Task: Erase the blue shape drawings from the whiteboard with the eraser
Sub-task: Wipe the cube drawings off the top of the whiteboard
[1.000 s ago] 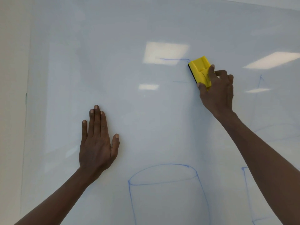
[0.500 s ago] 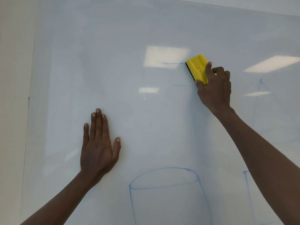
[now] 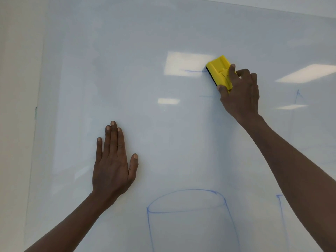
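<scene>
right hand [image 3: 240,95] closed around the yellow eraser [image 3: 219,72], thumb on its lower edge, fingers curled over the top, dark felt face turned to the whiteboard [image 3: 109,51] and seemingly pressed flat against it. eraser high on the board, well above the cylinder drawing [image 3: 189,210], tilted with its upper-left corner leading. short blue line [image 3: 193,71] just left of the eraser, almost touching the felt edge; fainter dash [image 3: 206,96] below the eraser, beside the thumb. left hand [image 3: 112,166] open, fingers straight and close together, palm flat on the board, holding nothing, left of and above the cylinder. more blue marks right of the eraser: a thin peaked stroke [image 3: 298,96], and part of another outline [image 3: 281,215] beside the cylinder, half hidden by the right forearm. step in hand, judged: clearing the last strokes of the upper shape. advice: keep felt flat, not on its edge; push left along the line in one even pass, then drop to the faint dash; steady weight on left palm; overlap passes to avoid ghost streaks. cylinder and right-hand shapes untouched, so most of the task remains.
</scene>
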{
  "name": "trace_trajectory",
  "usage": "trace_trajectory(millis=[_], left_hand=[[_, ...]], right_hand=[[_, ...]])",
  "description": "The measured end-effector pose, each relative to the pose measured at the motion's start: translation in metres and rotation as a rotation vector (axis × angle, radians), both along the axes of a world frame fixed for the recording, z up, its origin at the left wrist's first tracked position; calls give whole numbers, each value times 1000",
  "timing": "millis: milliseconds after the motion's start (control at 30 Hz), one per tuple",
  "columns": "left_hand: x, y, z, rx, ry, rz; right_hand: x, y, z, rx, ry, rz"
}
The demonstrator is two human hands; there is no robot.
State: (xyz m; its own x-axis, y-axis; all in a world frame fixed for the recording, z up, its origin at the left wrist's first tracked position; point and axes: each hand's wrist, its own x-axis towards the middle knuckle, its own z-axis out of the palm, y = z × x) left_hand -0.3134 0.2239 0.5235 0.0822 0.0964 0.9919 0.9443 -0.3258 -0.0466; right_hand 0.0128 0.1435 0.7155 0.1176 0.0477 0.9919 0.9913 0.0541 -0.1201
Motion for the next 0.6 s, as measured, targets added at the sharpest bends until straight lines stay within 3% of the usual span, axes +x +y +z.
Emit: trace_trajectory(millis=[333, 600], left_hand=[[0, 0, 0, -9, -3, -14], [0, 0, 0, -12, -2, -9]], right_hand=[[3, -2, -53, -15, -113, 8], [-15, 1, -14, 2, -18, 3]])
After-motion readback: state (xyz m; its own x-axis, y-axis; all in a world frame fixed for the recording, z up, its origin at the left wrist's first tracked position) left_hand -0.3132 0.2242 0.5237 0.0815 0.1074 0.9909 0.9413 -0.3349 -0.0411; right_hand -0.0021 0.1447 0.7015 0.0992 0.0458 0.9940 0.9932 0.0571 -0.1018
